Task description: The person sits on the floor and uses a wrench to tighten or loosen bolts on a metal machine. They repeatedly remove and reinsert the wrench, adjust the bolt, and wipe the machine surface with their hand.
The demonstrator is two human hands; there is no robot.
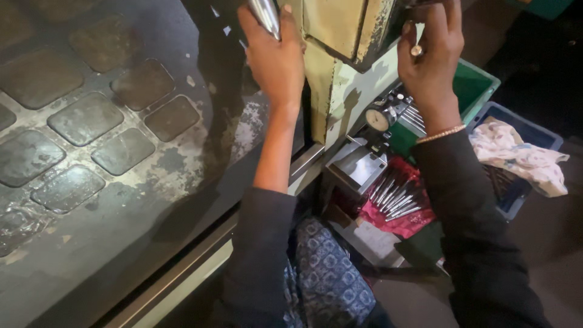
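My left hand (276, 54) is closed around a shiny metal lever handle (265, 15) at the top of a worn green machine (340, 67). My right hand (430, 54) is raised against the machine's right side and pinches a small metal cylinder (416, 50) between its fingers. A thin bracelet (440, 133) sits on that wrist. Both sleeves are dark.
A dial gauge (378, 119) stands below the machine. Several metal rods (393, 199) lie on a red cloth (413, 223). A green bin (480, 85) and a blue crate (516, 130) holding a patterned rag (522, 159) sit at the right. Paved floor (85, 121) lies to the left.
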